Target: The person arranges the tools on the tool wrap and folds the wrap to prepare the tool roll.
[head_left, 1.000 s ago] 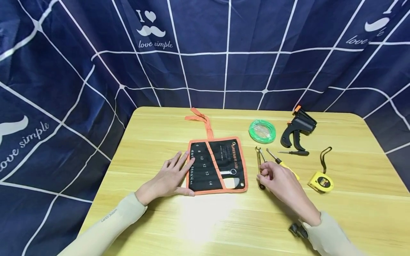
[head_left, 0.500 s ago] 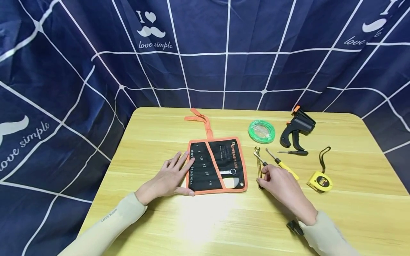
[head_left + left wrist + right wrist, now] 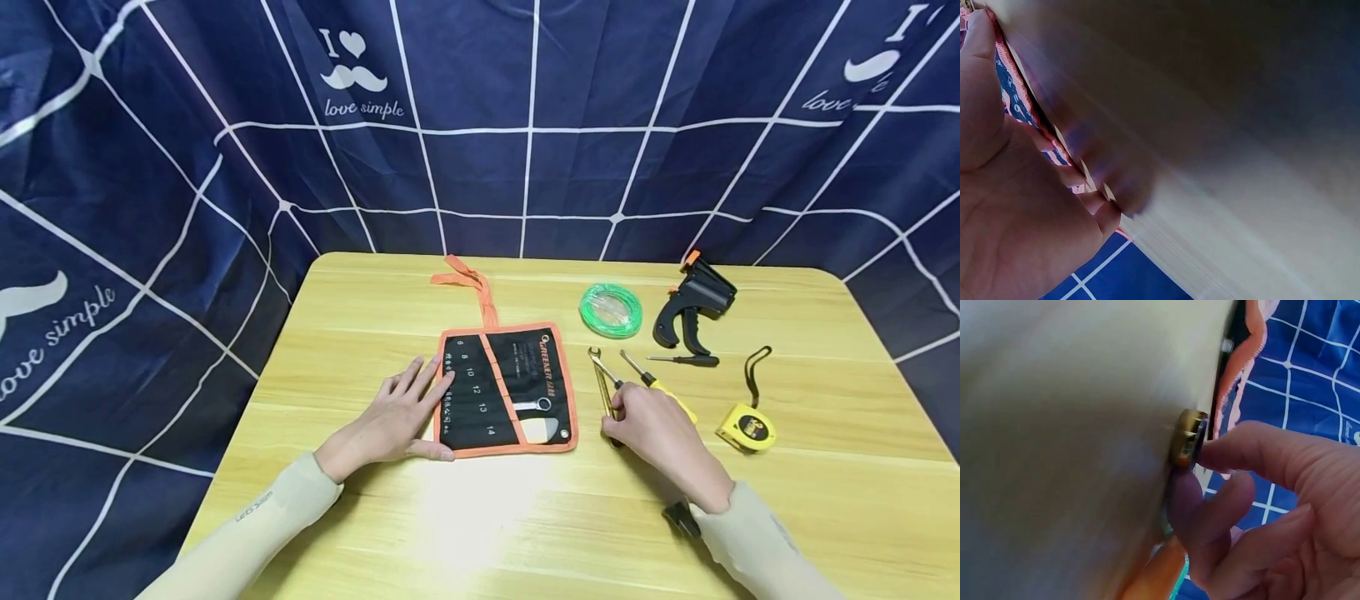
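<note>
We saw the cloth pouch (image 3: 480,417) opened flat on the desk (image 3: 375,317), with the left grip (image 3: 390,417) spread along its left edge, fingers apart and clamped on nothing, probably to keep the limp fabric from sliding. Just right of the pouch, the right grip (image 3: 660,429) had thumb and finger pinched on the gold wrench (image 3: 604,392); we judged that so slim a tool suited a fingertip hold (whether it touched the desk, we could not tell). A silver wrench (image 3: 531,406) sat in one pocket, its ring end poking out, likely for easy pulling. The yellow screwdriver (image 3: 678,404) lay close beside the right grip, while the tape measure (image 3: 746,428) and black clamp (image 3: 701,300) rested farther right, which left that grip some room.
</note>
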`<action>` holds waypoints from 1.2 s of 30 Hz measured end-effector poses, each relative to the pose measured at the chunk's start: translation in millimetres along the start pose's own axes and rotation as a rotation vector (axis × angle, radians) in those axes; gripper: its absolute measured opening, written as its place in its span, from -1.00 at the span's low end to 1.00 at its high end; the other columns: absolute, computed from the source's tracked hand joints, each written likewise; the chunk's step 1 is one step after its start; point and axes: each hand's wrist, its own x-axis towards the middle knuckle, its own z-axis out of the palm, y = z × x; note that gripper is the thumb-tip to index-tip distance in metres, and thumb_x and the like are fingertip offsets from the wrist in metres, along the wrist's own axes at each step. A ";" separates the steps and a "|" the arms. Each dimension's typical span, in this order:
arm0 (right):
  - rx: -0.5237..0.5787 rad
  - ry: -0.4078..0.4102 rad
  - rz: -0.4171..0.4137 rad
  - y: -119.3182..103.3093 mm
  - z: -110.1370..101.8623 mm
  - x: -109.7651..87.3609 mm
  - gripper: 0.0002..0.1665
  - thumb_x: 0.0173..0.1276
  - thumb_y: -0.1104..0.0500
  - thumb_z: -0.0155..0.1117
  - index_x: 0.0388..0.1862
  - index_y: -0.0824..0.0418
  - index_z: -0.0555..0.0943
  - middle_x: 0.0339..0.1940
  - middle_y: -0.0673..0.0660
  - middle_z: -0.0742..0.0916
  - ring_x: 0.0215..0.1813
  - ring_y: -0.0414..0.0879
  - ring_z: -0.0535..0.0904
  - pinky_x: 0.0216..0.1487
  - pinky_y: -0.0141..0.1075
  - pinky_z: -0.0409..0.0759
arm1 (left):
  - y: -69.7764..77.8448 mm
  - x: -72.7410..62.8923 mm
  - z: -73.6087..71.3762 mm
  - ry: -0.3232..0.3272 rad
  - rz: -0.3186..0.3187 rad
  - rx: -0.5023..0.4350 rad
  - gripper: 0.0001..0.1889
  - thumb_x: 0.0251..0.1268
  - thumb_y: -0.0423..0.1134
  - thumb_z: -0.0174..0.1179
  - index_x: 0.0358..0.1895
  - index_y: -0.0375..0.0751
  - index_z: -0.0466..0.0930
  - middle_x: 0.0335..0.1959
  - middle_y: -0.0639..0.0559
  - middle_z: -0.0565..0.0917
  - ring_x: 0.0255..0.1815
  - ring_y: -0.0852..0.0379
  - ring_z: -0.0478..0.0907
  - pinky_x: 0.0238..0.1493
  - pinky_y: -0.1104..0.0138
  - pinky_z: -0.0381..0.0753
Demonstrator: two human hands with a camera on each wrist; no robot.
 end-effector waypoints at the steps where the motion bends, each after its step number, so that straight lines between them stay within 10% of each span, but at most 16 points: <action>1: -0.003 -0.003 -0.008 -0.6 -0.3 0.4 -0.71 0.18 0.25 0.42 -0.60 0.05 0.49 -0.63 -0.06 0.41 -0.52 -0.10 0.31 -0.46 -0.19 0.23 | -1.0 -0.3 1.4 0.005 0.000 0.010 0.29 0.29 0.66 0.13 0.78 -0.28 0.06 0.78 -0.38 -0.05 0.74 -0.48 -0.09 0.41 -0.36 0.26; 14: 0.022 -0.041 -0.028 -1.4 -0.6 1.1 -0.56 0.03 0.23 0.38 -0.75 -0.03 0.30 -0.67 -0.11 0.27 -0.58 -0.19 0.13 -0.51 -0.24 0.20 | 10.0 2.9 -12.7 -0.104 -0.050 0.037 0.25 0.33 0.48 0.33 0.80 -0.28 -0.01 0.79 -0.37 -0.10 0.76 -0.45 -0.16 0.50 -0.33 0.20; 36: -0.009 -0.013 -0.033 -2.7 1.2 -1.1 -0.58 0.17 0.23 0.32 -0.73 0.01 0.32 -0.70 -0.10 0.26 -0.59 -0.17 0.13 -0.54 -0.22 0.18 | 10.9 1.2 -14.6 -0.097 -0.053 0.041 0.25 0.32 0.48 0.34 0.79 -0.27 0.01 0.79 -0.37 -0.09 0.76 -0.45 -0.15 0.51 -0.31 0.19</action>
